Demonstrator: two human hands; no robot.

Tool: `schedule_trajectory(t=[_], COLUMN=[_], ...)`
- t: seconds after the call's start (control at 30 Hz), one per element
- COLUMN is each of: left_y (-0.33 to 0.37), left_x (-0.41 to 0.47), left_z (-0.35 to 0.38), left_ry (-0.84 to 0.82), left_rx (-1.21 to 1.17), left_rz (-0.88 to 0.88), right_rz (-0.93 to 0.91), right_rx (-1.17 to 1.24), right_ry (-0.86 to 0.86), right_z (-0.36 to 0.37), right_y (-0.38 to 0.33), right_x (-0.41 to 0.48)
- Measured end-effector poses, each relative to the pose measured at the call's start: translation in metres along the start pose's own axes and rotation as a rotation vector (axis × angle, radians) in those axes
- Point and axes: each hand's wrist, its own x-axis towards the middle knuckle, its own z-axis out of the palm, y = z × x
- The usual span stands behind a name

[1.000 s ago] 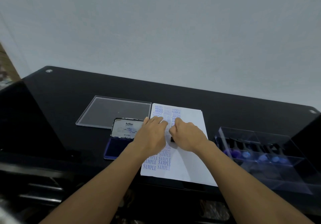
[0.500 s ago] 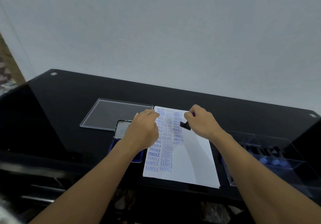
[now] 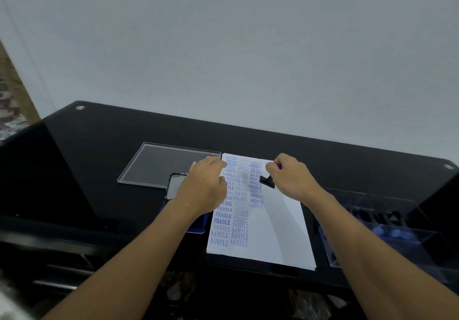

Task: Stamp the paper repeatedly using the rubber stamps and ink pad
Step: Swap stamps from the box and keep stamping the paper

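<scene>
The right hand point(image 3: 290, 178) pinches the stamp point(image 3: 267, 182), tilted above the paper point(image 3: 280, 232); the ink pad point(image 3: 200, 224) lies left, partly under the flat, empty left hand point(image 3: 201, 188).

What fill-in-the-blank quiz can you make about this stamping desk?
1. The right hand holds a black rubber ____ above the paper.
2. The paper's lowest printed rows read ____.
3. The left hand lies over the paper's ____ edge.
4. The ink pad beside the paper is ____ in colour.
Missing words: stamp; SAMPLE; left; blue.
</scene>
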Motion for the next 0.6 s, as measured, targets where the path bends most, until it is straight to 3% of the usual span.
schedule_trajectory(t=[0.3,0.6], left_y=[-0.005,-0.037], left_x=[-0.005,-0.018], left_z=[-0.014,-0.041], left_ry=[0.057,0.086], left_rx=[-0.037,-0.040], left_rz=[-0.005,-0.141], right_rz=[-0.059,-0.167], right_rx=[-0.028,-0.025], right_ry=[-0.005,-0.030], right_z=[-0.001,0.010], right_y=[-0.012,-0.050], right_x=[-0.003,-0.006])
